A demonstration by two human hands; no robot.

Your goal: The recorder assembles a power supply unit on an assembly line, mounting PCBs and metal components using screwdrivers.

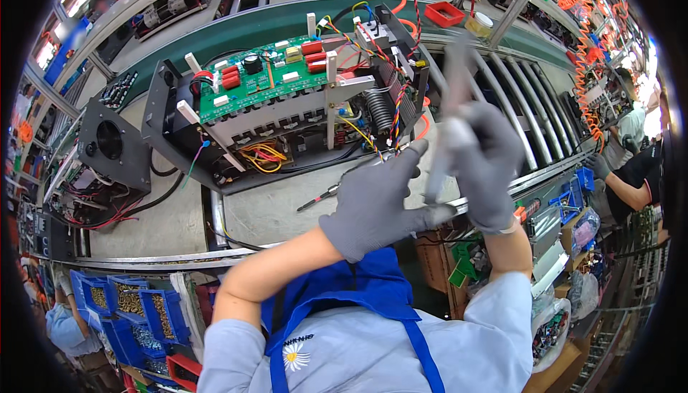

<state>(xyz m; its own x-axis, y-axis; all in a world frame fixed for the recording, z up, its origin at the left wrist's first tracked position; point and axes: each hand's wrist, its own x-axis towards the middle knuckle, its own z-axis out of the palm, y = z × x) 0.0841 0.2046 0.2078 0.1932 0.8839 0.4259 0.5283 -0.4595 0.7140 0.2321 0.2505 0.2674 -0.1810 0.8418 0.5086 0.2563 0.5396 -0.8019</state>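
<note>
My right hand (pixel 489 167), in a grey glove, is closed around a long flat grey metal strip (pixel 454 84), smeared by motion and held roughly upright. My left hand (pixel 380 203), gloved too, is open with thumb and fingers apart; its thumb points toward the strip's lower end. Beside the left hand a thin screwdriver-like tool (pixel 319 198) lies on the bench. Ahead of both hands stands an open black chassis (pixel 175 131) carrying a green circuit board (pixel 244 95) with red and black components. Coloured wires (pixel 398 106) rise at its right end, near a dark coil (pixel 379 110).
Left of the chassis sits another black unit with a round fan opening (pixel 109 139). Metal rollers (pixel 523 99) run to the right. A red tray (pixel 444 13) stands at the back. Blue bins (pixel 159 314) of screws hang lower left. A co-worker's gloved hand (pixel 598 166) is far right.
</note>
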